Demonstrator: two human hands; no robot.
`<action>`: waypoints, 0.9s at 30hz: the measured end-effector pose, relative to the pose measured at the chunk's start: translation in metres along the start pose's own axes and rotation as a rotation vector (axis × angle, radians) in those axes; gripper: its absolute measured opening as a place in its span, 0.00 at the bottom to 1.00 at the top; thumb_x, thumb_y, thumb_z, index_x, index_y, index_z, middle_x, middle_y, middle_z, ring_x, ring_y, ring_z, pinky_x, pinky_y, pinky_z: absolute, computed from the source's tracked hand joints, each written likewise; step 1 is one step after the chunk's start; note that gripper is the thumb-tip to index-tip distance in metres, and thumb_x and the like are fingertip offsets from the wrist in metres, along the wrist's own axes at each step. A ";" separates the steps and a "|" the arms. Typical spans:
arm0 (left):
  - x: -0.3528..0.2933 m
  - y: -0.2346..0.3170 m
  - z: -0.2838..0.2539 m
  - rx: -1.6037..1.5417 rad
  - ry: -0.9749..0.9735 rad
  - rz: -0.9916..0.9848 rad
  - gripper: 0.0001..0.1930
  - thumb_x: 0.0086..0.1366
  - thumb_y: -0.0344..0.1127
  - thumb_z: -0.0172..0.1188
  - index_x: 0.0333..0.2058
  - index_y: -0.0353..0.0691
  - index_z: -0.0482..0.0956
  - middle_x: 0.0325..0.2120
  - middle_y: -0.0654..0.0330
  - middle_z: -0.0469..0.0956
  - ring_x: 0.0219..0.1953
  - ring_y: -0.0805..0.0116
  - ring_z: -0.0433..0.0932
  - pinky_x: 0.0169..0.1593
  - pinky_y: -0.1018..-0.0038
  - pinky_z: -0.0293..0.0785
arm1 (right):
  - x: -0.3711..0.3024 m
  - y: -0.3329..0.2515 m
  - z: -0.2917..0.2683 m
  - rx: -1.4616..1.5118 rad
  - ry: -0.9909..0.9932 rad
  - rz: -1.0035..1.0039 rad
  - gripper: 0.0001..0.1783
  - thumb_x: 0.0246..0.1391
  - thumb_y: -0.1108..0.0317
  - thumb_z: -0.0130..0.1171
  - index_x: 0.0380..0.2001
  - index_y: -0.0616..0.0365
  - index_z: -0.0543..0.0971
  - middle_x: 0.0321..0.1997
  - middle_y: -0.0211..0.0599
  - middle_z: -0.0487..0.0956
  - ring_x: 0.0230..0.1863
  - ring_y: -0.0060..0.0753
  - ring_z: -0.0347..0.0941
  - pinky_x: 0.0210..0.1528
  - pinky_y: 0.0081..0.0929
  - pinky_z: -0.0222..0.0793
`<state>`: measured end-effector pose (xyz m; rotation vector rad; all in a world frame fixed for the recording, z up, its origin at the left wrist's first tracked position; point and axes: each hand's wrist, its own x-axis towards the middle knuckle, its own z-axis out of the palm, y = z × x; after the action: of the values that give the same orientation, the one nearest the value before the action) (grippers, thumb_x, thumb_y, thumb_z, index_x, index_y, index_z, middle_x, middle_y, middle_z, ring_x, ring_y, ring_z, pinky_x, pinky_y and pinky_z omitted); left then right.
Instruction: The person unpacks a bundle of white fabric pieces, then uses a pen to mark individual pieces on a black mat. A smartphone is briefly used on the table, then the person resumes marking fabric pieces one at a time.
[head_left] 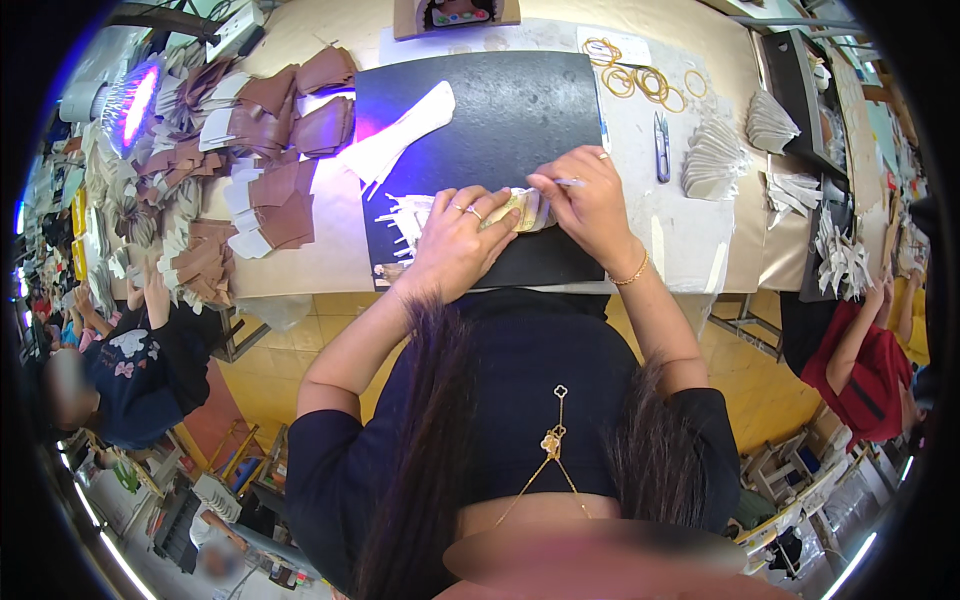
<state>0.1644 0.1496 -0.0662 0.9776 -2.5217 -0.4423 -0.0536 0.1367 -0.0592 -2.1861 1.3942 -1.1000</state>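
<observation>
My left hand (462, 235), with rings on it, curves over a row of overlapping pale, yellowish cut pieces (528, 212) on the black mat (490, 100). Its fingers and thumb hold the row down. White strip-like ends (405, 222) fan out to its left. At the right end of the row, my right hand (588, 205) is closed in a pinch around a slim light-coloured stick-like tool (570, 182), whose kind I cannot make out. Farther back on the mat lie long white pieces (405, 135). My left palm hides part of the row.
Bundles of brown and white cut pieces (270, 200) cover the left side, near a lit lamp (130, 105). At the right lie rubber bands (640, 80), thread snips (662, 148) and a fanned grey-white stack (714, 158). Other people work at both sides.
</observation>
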 end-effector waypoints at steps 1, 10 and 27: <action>-0.001 0.001 0.000 -0.011 0.009 -0.006 0.12 0.62 0.38 0.67 0.44 0.44 0.84 0.50 0.60 0.80 0.49 0.59 0.76 0.53 0.59 0.69 | 0.000 0.001 -0.001 -0.016 0.031 0.004 0.07 0.55 0.66 0.68 0.27 0.56 0.81 0.26 0.32 0.80 0.30 0.38 0.75 0.43 0.36 0.66; 0.001 -0.009 0.003 -0.216 0.088 -0.015 0.14 0.54 0.31 0.73 0.39 0.40 0.81 0.46 0.58 0.79 0.46 0.55 0.78 0.50 0.60 0.74 | -0.046 -0.007 0.000 0.433 0.153 0.268 0.08 0.69 0.68 0.54 0.43 0.61 0.78 0.40 0.42 0.78 0.38 0.35 0.81 0.38 0.27 0.76; -0.009 -0.054 -0.027 -1.481 0.323 -0.507 0.20 0.57 0.17 0.69 0.47 0.32 0.75 0.50 0.52 0.75 0.52 0.61 0.79 0.60 0.66 0.75 | -0.051 -0.007 0.009 0.139 0.095 0.032 0.05 0.65 0.69 0.57 0.41 0.57 0.79 0.38 0.38 0.81 0.41 0.44 0.76 0.47 0.38 0.69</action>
<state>0.2136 0.1140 -0.0675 0.8328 -1.0197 -1.7281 -0.0544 0.1838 -0.0828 -2.0312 1.3437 -1.2645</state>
